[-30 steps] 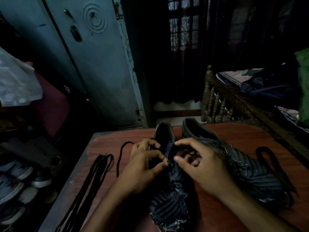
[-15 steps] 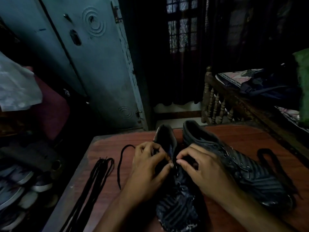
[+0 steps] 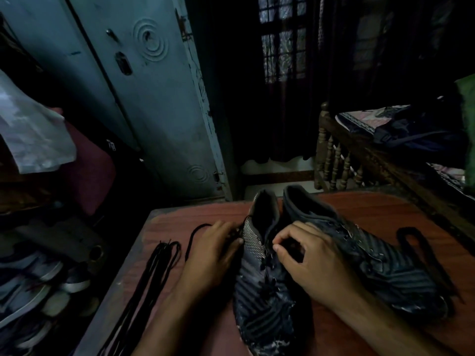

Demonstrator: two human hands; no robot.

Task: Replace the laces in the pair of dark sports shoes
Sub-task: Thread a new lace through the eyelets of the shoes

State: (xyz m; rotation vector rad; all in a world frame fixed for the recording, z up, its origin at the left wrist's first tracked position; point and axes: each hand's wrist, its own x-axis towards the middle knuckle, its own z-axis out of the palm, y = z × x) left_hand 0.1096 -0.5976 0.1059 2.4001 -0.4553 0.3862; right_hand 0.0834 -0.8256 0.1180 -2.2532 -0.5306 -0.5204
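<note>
Two dark striped sports shoes stand side by side on the reddish table, toes toward me. My left hand lies against the outer side of the left shoe, fingers curled round a thin black lace that loops out over the table. My right hand rests on top of the same shoe, thumb and forefinger pinching its eyelet edge near the opening. The dim light hides whether a lace end is in that pinch. The right shoe lies untouched behind my right hand.
A bundle of long black laces lies along the table's left edge. Another dark lace is heaped right of the right shoe. A blue metal cupboard stands behind; a wooden bed rail is at the right, and other shoes lie on the floor at the left.
My left hand has moved left from the middle of the shoe to its outer side, taking the lace with it. My right hand stays at the eyelets.
</note>
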